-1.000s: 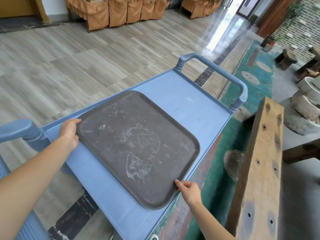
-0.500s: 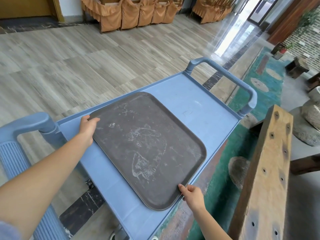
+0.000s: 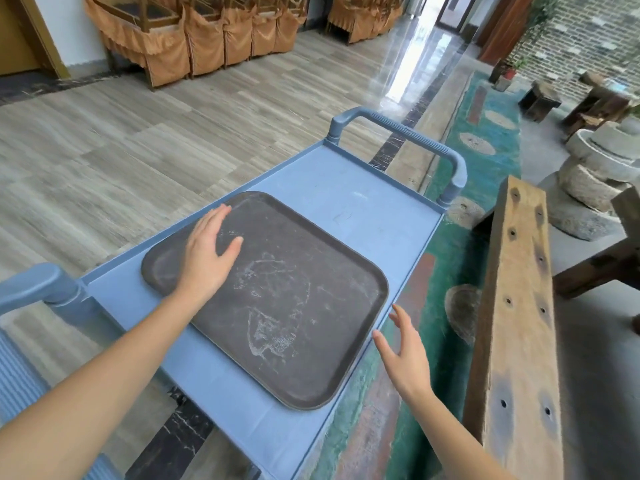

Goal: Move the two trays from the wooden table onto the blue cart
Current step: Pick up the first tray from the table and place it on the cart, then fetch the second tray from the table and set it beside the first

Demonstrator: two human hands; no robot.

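Tray (image 3: 277, 299) now lies flat on the blue cart (image 3: 363, 188); my left hand (image 3: 207, 258) has shifted onto it, open-palmed, and my right hand (image 3: 403, 355) has let go, fingers spread, holding nothing.

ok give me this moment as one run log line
tray: flat on blue cart | left hand: open, over tray | right hand: open, off tray edge | second tray: not in view
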